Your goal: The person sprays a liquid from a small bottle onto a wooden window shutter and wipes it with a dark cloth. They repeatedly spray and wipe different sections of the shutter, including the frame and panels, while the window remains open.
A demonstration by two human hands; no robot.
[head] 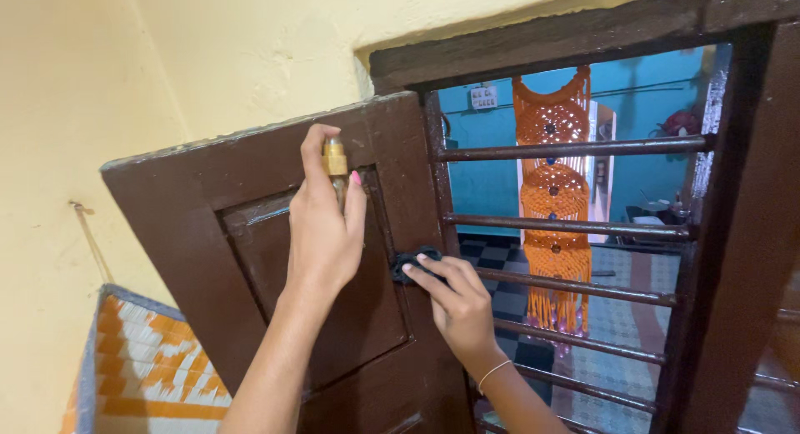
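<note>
Left hand around gold bottle, against brown shutter

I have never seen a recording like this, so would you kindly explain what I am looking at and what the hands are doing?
There is no machine: a person wears a camera on the head, so the single picture looks out over their own arms. The left hand holds a small bottle with a golden cap up against a brown wooden window shutter. The right hand presses a dark cloth on the shutter's edge, beside the window's horizontal metal bars. Through them you see another room with an orange woven hanging. A patterned mat leans on the yellow wall.
</note>
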